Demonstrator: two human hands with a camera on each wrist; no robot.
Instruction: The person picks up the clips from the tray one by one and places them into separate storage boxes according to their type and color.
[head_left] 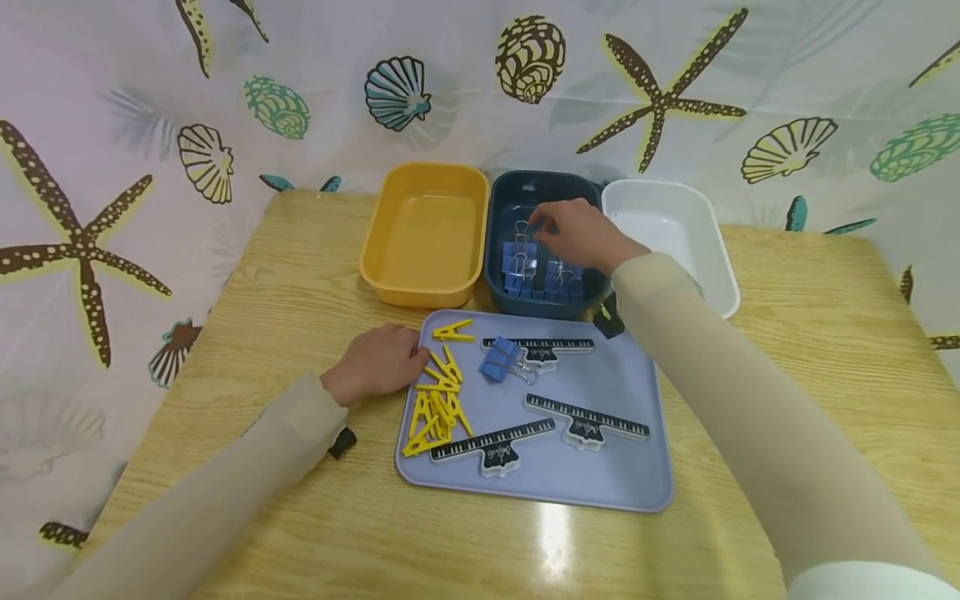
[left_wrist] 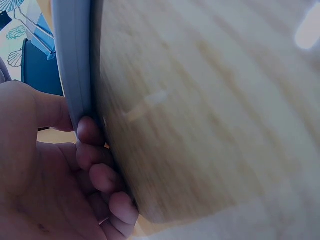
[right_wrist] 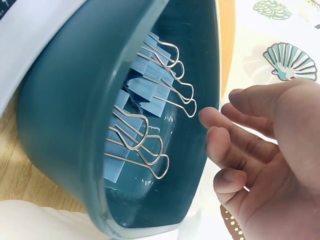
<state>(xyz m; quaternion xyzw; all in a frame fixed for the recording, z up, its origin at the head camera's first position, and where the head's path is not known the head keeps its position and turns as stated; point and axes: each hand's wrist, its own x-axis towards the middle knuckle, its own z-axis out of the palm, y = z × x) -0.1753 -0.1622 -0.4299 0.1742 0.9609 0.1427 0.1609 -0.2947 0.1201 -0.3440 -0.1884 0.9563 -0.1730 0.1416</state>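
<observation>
My left hand (head_left: 381, 360) grips the left rim of the lavender tray (head_left: 626, 375), the thumb on the inner side and the fingers curled around the outside. Over the dark teal bin (head_left: 546, 310) is my right hand (head_left: 577, 232), fingers loosely bent and holding nothing. Several blue binder clips (right_wrist: 150, 95) with wire handles lie in that bin, just apart from the right fingertips. On the tray, yellow clothespins (head_left: 438, 408) are heaped at the left. Also there are blue binder clips (head_left: 498, 360), whose number I cannot tell, and three piano-keyboard clips (head_left: 587, 421).
Left of the teal bin stands a yellow bin (head_left: 423, 296), and a white bin (head_left: 720, 267) stands to its right. All three line the back of the wooden table (head_left: 300, 250), before a shell-patterned cloth (head_left: 465, 50). The right forearm crosses over the tray's right corner.
</observation>
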